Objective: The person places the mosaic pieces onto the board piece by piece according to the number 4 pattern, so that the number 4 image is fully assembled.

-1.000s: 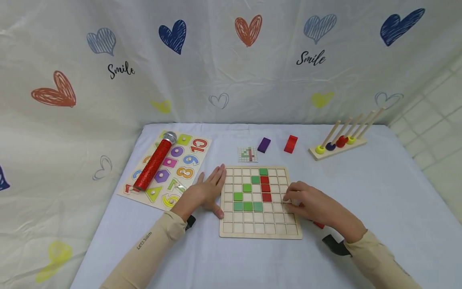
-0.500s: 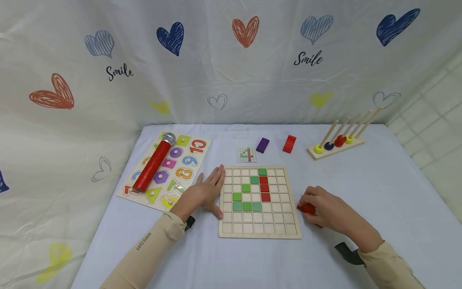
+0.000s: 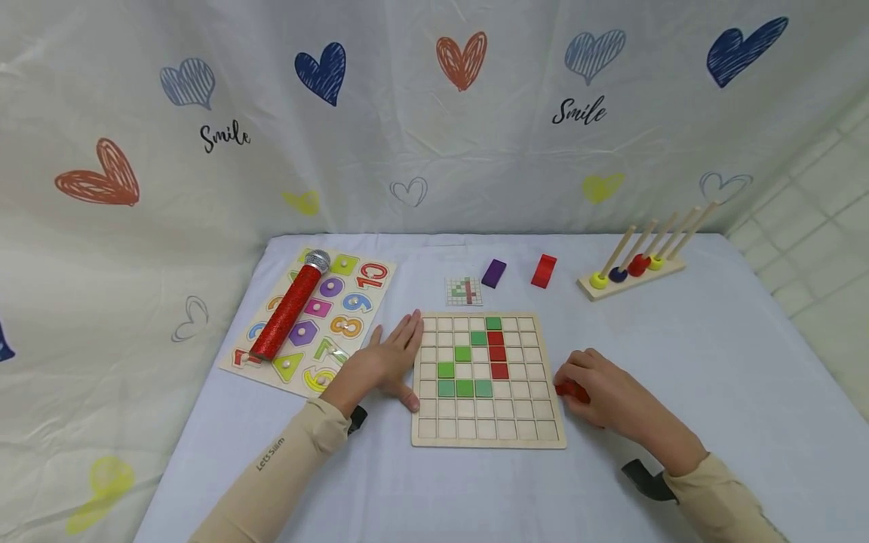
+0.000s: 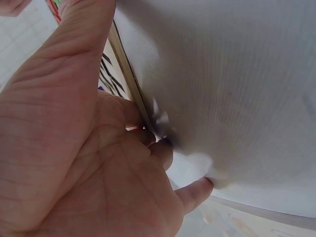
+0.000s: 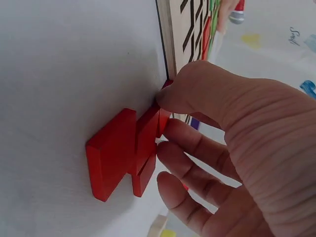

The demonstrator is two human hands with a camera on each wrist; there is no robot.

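Observation:
In the head view my left hand (image 3: 383, 369) lies with its fingers extended along the left edge of the wooden grid board (image 3: 441, 441), thumb low on that edge. Green tiles (image 3: 463, 353) and red tiles (image 3: 498, 353) fill some of the board's squares; the others are bare. Just off the board's right edge, my right hand (image 3: 604, 392) curls over a small group of red tiles (image 3: 570, 390). The right wrist view has thumb and forefinger pinching one red tile (image 5: 165, 118) beside the board, while more loose red tiles (image 5: 113, 153) lie on the cloth.
Behind the board are a small pattern card (image 3: 465, 291), a purple block (image 3: 494, 273) and a red block (image 3: 544, 271). A red microphone (image 3: 288, 313) lies across a number puzzle (image 3: 370, 302) at left. A pegged bead stand (image 3: 634, 283) stands at back right.
My right hand has come off the board's right edge, moved right to the loose red tiles, then shifted slightly back left. The left hand keeps its place.

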